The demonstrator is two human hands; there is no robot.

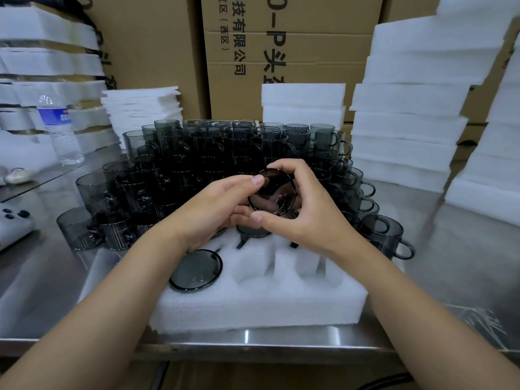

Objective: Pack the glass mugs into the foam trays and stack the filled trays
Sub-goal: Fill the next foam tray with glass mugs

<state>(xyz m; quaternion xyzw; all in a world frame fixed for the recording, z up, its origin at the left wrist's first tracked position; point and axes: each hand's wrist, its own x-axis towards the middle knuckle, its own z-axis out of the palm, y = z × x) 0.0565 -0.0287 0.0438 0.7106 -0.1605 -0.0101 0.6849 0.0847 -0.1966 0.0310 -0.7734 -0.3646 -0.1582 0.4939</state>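
A smoky grey glass mug (272,192) is held over the far side of a white foam tray (253,302), its open mouth turned toward me. My left hand (216,206) grips it from the left and below; my right hand (298,209) wraps it from the right, thumb and forefinger on the rim. Inside the tray, one mug (196,270) sits in the near-left pocket, and another mug (251,232) shows under my hands in a far pocket. The near-middle and near-right pockets hold nothing. Behind the tray stands a dense stacked pile of grey mugs (213,153).
Stacks of white foam trays (408,125) rise at the right and back, more at left (47,60). A plastic water bottle (60,130) stands at left. Cardboard boxes (281,52) form the backdrop. A lone mug (385,235) stands right of the tray on the steel table (450,263).
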